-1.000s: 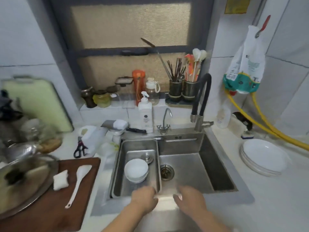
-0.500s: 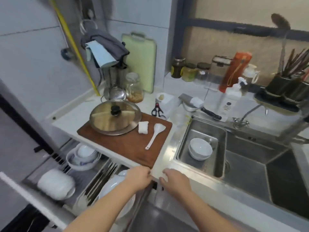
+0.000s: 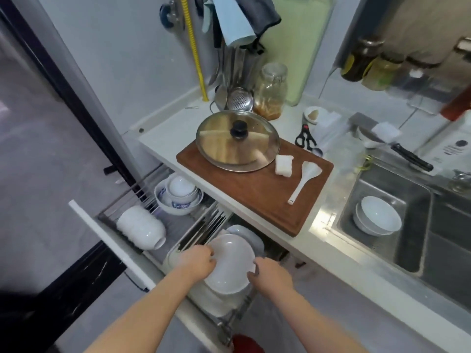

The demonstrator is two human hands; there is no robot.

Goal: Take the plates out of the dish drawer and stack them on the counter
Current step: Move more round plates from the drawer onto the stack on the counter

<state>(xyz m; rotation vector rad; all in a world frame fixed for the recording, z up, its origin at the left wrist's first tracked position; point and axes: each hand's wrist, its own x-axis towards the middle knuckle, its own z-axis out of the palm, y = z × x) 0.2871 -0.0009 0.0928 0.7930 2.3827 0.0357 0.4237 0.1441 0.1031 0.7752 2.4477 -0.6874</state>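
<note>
two hands meet over the open dish drawer [image 3: 132,253] as i look down from the head camera. my left hand [image 3: 197,261] curls its fingers over the left rim of the top white plate [image 3: 230,263], and my right hand [image 3: 271,272] pinches the plate's right rim, thumb on the upper face. the plate tilts up toward me, above more white plates [image 3: 251,236] standing in the drawer's right-hand rack; i cannot tell whether it touches those beneath. dark chopsticks [image 3: 204,230] lie in a slot just left of the plates. further left in the same drawer, nested blue-patterned bowls [image 3: 178,200] sit at the back and a stack of white bowls [image 3: 141,229] lies on its side near the front panel.

on the white counter [image 3: 163,133] above, a wooden cutting board [image 3: 254,192] carries a glass pot lid [image 3: 237,141], a folded white cloth [image 3: 284,165] and a white rice paddle [image 3: 304,179]. scissors [image 3: 304,137] lie beyond the board, near a cleaver [image 3: 390,142] at the sink's edge. in the steel sink [image 3: 420,238] to the right, two white bowls [image 3: 377,219] sit nested. a glass jar [image 3: 272,90] and a pale green board [image 3: 303,47] stand against the back wall.
</note>
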